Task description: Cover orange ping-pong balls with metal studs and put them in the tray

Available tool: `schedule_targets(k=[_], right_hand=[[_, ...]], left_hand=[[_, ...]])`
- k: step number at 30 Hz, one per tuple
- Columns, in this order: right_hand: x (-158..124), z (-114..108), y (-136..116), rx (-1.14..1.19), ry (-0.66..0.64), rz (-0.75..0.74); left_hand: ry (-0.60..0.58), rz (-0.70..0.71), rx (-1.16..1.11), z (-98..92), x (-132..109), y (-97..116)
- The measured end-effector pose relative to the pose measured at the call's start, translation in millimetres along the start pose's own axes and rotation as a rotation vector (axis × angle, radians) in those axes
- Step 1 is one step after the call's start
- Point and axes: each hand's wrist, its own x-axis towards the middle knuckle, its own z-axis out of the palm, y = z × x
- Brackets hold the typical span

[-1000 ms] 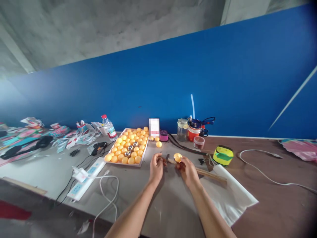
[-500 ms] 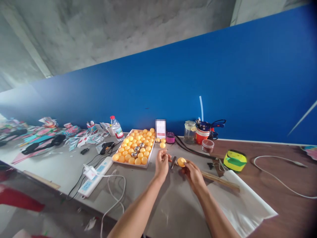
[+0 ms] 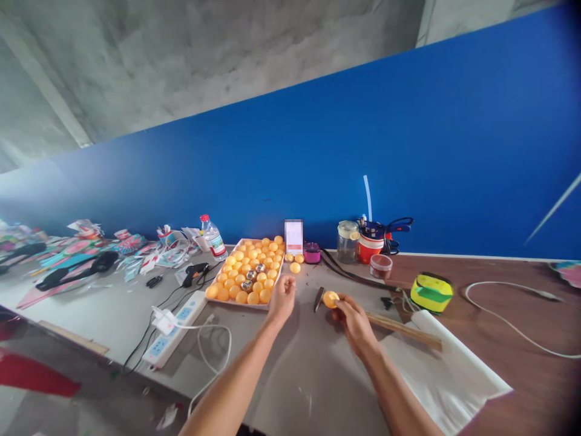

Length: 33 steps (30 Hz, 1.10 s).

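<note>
My right hand (image 3: pixel 356 324) pinches an orange ping-pong ball (image 3: pixel 330 299), whose surface looks uneven on top. Beneath that hand lies a hammer, its dark head (image 3: pixel 319 300) left of the ball and a wooden handle (image 3: pixel 403 331) running out to the right. My left hand (image 3: pixel 282 298) is closed, fingers curled together, near the right front corner of a shallow tray (image 3: pixel 240 302); whatever it may hold is hidden. Orange balls (image 3: pixel 236 265) fill the tray, with a few shiny silver ones (image 3: pixel 246 285) among them. Several loose orange balls (image 3: pixel 295 267) sit behind my left hand.
A power strip (image 3: pixel 177 330) with white cables and a water bottle (image 3: pixel 213 238) stand left. Behind are a purple container (image 3: pixel 311 252), a glass jar (image 3: pixel 348 242) and a red cup (image 3: pixel 370 249). A yellow-green case (image 3: pixel 431 293) and white sheet (image 3: pixel 436 387) lie right.
My left hand has moved left, away from the ball and toward the tray, its fingers curling in. My right hand still holds the ball in nearly the same place.
</note>
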Motion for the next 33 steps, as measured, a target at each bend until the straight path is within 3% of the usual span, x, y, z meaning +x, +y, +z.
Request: schedule_targets(k=[3,8,13,24,33], right_hand=[[-1.5,1.7,-1.0,-0.037,-0.03,0.083],[-2.2,3.8,-3.9,-0.115,-0.043,0.033],[-3.8,6.1,-0.6,-0.226,-0.112,-0.056],[-4.3,3.9,6.3,-0.449,-0.177,-0.193],[-4.3,3.4,6.5,-0.397,-0.137,-0.136]], left_hand=[[-0.079,-0.007,-0.015,16.7,-23.3,0.9],[-0.22,-0.018,-0.032,34.5,-38.9,10.7],[-0.287,-0.023,-0.04,30.5,-41.3,11.3],[-0.373,0.187,0.041,29.6,-49.1,7.0],[-0.398,0.208,0.071,30.9,-49.0,1.5]])
